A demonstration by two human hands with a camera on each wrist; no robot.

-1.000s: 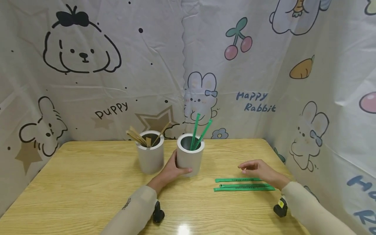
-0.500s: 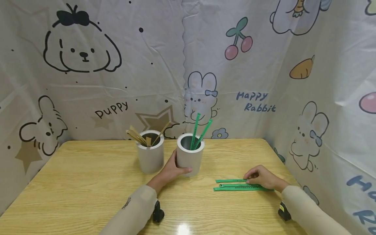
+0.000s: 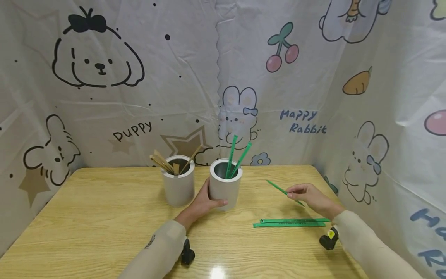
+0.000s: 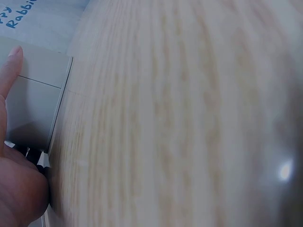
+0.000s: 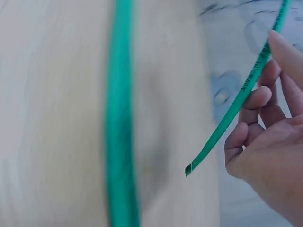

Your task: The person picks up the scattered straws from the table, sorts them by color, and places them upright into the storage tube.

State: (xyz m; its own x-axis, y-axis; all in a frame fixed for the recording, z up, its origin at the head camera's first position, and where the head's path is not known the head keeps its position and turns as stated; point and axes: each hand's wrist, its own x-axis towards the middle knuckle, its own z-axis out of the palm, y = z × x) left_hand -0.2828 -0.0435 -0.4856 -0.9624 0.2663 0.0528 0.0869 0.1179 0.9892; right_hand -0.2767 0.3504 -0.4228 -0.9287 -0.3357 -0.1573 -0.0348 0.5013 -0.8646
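Note:
My left hand (image 3: 202, 203) holds the light grey cylindrical cup (image 3: 225, 195) from its left side, thumb across its front. Two green wrapped straws (image 3: 231, 155) lean upright out of this cup. In the left wrist view only part of the hand (image 4: 19, 189) shows beside the cup's wall (image 4: 40, 99). My right hand (image 3: 310, 197) pinches one green wrapped straw (image 3: 277, 186) above the table, to the right of the cup. Dark print runs along that straw (image 5: 232, 111) in the right wrist view. Below the hand, more green wrapped straws (image 3: 289, 224) lie side by side on the table.
A matching grey cup (image 3: 179, 190) with several brown paper-wrapped sticks (image 3: 162, 162) stands just left of the held one. The wooden table (image 3: 104, 217) meets a printed cloth backdrop (image 3: 181, 97) at the back and right.
My right hand has gone down to the straws, pinched the farthest one and lifted it off the table, tilting it. My left hand stays on the cup.

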